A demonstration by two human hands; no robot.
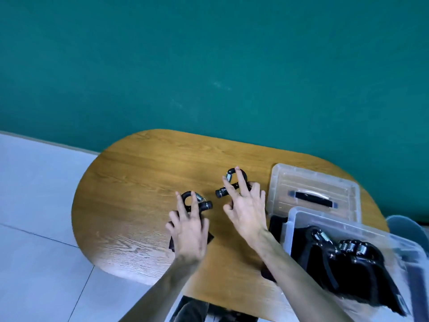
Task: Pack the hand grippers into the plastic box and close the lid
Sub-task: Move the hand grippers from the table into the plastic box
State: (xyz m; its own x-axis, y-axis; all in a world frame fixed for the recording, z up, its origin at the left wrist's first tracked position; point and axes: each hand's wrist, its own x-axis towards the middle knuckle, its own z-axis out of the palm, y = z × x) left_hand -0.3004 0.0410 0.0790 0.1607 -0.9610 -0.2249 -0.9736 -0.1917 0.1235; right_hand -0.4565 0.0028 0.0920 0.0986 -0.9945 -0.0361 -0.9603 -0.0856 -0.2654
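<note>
Left hand [188,231]: lay over a black hand gripper [197,202] near the table's [130,182] middle, first two fingers stretched out on its coil end, the others bent; whether it clasped the handles could not be told.
Left gripper's axis: spring coil toward the far edge, handles running back under the palm.
Right hand [246,205]: rested on a second hand gripper [232,182], fingers extended and splayed across it.
Second gripper's axis: coil toward the far edge, one handle end pointing left.
Plastic box [294,219]: at the table's right near edge, open, more grippers [348,256] inside.
Lid [278,173]: flat beyond the box, black handle [312,199] upward.
Writing: none legible.
</note>
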